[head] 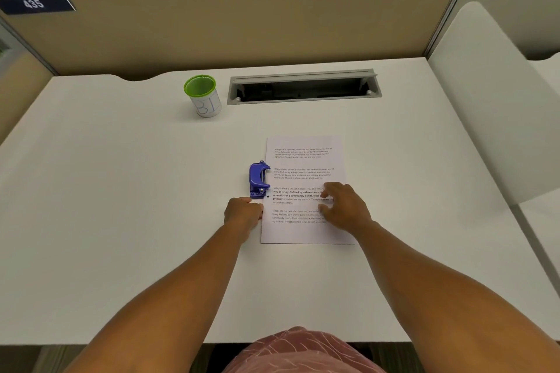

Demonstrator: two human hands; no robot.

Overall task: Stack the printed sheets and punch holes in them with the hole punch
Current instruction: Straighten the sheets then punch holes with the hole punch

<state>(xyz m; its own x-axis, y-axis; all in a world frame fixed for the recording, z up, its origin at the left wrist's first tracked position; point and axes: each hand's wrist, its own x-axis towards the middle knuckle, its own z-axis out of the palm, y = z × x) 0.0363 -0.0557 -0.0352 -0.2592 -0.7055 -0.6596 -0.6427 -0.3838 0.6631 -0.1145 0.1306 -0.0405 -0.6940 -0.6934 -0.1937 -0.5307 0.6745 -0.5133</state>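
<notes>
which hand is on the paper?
The right hand, fingers spread flat on the printed sheets. The left hand sits off their left edge, below the hole punch.

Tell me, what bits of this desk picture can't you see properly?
- Printed sheets, head view: how many are stacked cannot be told; only the top page shows, and its text is too small to read fully.
- Right hand covers some lines.
- Left hand: its fingertips are curled under.
- Hole punch: its slot is hidden beneath the handle.
- Green cup: its inside is too dim to see.
</notes>
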